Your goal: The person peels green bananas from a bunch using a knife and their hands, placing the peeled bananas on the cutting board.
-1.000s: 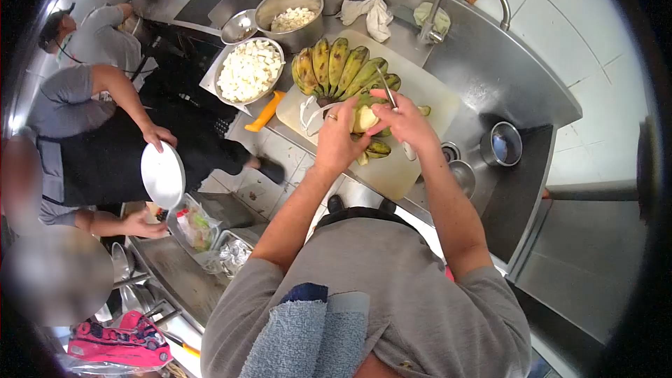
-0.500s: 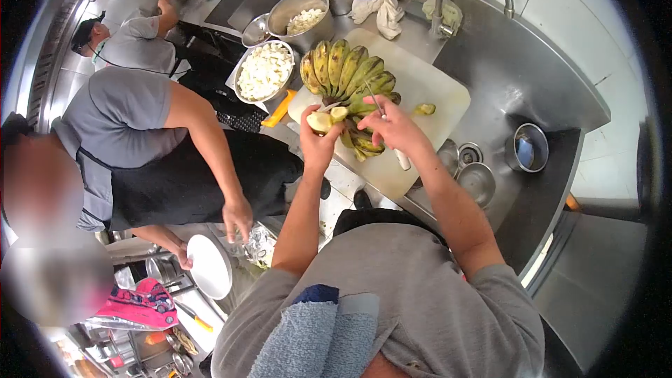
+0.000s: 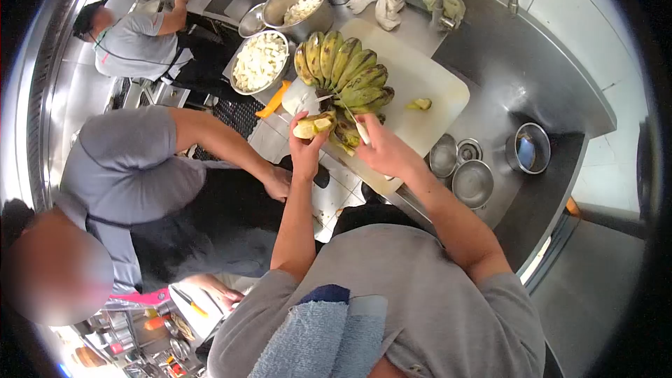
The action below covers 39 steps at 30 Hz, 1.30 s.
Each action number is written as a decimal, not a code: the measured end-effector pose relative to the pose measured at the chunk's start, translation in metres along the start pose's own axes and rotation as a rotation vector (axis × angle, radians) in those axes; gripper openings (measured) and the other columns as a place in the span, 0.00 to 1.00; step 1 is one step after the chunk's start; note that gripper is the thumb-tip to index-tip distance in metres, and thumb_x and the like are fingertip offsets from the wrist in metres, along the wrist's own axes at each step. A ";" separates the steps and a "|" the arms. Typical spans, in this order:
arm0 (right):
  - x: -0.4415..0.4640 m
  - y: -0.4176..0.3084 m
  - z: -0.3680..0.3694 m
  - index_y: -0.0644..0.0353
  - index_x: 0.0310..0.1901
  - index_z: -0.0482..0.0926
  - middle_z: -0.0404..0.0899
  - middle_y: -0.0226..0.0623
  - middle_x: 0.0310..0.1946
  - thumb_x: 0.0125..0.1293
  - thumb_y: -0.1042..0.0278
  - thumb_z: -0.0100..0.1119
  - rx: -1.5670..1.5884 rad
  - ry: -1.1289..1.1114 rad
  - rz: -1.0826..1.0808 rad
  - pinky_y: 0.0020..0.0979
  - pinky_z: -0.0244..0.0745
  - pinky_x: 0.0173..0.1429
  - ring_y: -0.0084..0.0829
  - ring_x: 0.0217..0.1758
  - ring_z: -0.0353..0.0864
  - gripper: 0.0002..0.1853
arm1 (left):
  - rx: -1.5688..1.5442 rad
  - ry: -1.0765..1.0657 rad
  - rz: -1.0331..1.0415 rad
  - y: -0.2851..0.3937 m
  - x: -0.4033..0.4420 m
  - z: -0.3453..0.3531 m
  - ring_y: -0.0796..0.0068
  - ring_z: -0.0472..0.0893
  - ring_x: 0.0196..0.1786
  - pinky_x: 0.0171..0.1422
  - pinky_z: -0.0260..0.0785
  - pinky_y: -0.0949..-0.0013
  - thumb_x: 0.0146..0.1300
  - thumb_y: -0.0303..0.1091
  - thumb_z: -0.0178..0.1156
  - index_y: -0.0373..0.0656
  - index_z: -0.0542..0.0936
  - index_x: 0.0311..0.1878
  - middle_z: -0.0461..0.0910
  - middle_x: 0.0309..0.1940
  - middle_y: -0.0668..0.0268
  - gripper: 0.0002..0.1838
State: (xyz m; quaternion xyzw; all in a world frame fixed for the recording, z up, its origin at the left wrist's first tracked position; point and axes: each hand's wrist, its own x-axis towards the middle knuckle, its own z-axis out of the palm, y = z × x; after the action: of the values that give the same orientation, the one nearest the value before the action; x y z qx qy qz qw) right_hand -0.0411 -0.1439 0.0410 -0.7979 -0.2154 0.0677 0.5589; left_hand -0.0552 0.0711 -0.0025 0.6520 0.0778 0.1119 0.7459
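Observation:
My left hand (image 3: 305, 150) is closed around a green-yellow cooking banana (image 3: 313, 125) whose pale flesh shows where it is cut. In my right hand (image 3: 388, 152) is a knife (image 3: 362, 130), gripped by its white handle, its thin blade pointing up toward the bunch. A large bunch of green-yellow bananas (image 3: 358, 70) with dark spots lies on the white cutting board (image 3: 444, 87), just beyond both hands. More bananas (image 3: 346, 134) sit between the hands, partly hidden. To the right on the board lies a small banana piece (image 3: 420, 103).
A metal bowl of pale chopped pieces (image 3: 260, 63) and a deeper pot (image 3: 311, 14) stand at the back left. The sink (image 3: 518, 91) holds metal bowls (image 3: 472, 184). At my left stands a co-worker (image 3: 140, 161); another person (image 3: 136, 45) is farther back.
My right hand has turned and lowered, the knife handle now upright beside the banana. My left hand has shifted slightly left. The nearer co-worker has moved closer; the white plate is out of sight.

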 end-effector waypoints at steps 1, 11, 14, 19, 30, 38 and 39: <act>0.002 0.003 -0.001 0.67 0.64 0.65 0.81 0.51 0.34 0.70 0.67 0.55 -0.050 0.023 -0.059 0.45 0.76 0.44 0.51 0.38 0.82 0.24 | 0.014 0.001 0.006 -0.001 -0.001 -0.002 0.73 0.80 0.52 0.56 0.74 0.70 0.60 0.18 0.66 0.44 0.65 0.65 0.78 0.51 0.63 0.31; 0.022 0.018 0.000 0.70 0.58 0.70 0.81 0.61 0.42 0.69 0.72 0.49 -0.396 -0.186 -0.090 0.52 0.77 0.52 0.59 0.48 0.81 0.18 | -0.063 -0.016 -0.003 -0.007 0.002 -0.014 0.72 0.81 0.54 0.58 0.75 0.69 0.57 0.16 0.65 0.45 0.67 0.61 0.80 0.51 0.62 0.30; 0.034 0.007 0.000 0.68 0.54 0.71 0.81 0.60 0.42 0.69 0.73 0.46 -0.480 -0.282 -0.015 0.52 0.78 0.51 0.57 0.49 0.82 0.14 | -0.085 -0.054 -0.014 -0.008 0.001 -0.017 0.72 0.79 0.55 0.61 0.72 0.69 0.58 0.15 0.64 0.46 0.67 0.60 0.79 0.52 0.62 0.29; 0.035 -0.020 -0.016 0.65 0.52 0.70 0.81 0.58 0.43 0.69 0.74 0.45 -0.528 -0.390 0.098 0.53 0.78 0.51 0.55 0.50 0.82 0.13 | -0.109 -0.058 -0.019 -0.006 0.002 -0.014 0.72 0.79 0.55 0.60 0.72 0.68 0.57 0.15 0.64 0.45 0.67 0.60 0.78 0.52 0.63 0.29; 0.054 -0.012 0.016 0.65 0.55 0.71 0.82 0.55 0.42 0.67 0.75 0.46 -0.554 -0.395 0.091 0.51 0.80 0.49 0.53 0.49 0.84 0.16 | -0.099 -0.051 -0.040 -0.007 -0.004 -0.024 0.69 0.77 0.58 0.62 0.72 0.67 0.55 0.13 0.64 0.45 0.67 0.58 0.74 0.55 0.64 0.29; 0.034 -0.028 -0.008 0.61 0.64 0.70 0.81 0.55 0.45 0.68 0.74 0.47 -0.596 -0.470 0.205 0.51 0.77 0.52 0.52 0.52 0.81 0.22 | -0.473 0.025 -0.110 -0.022 -0.009 -0.025 0.67 0.78 0.59 0.62 0.72 0.65 0.56 0.13 0.65 0.46 0.66 0.58 0.74 0.57 0.63 0.30; 0.032 -0.026 -0.007 0.62 0.64 0.70 0.81 0.55 0.45 0.68 0.74 0.47 -0.590 -0.457 0.212 0.51 0.77 0.52 0.52 0.52 0.81 0.22 | -0.496 0.038 -0.132 -0.026 -0.011 -0.026 0.67 0.77 0.60 0.61 0.72 0.65 0.57 0.13 0.65 0.47 0.66 0.58 0.74 0.57 0.64 0.29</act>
State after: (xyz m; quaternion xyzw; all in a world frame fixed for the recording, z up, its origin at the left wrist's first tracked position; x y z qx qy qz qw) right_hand -0.0165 -0.1296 0.0715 -0.9066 -0.2610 0.2360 0.2331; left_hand -0.0709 0.0898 -0.0317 0.4402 0.1046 0.0908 0.8872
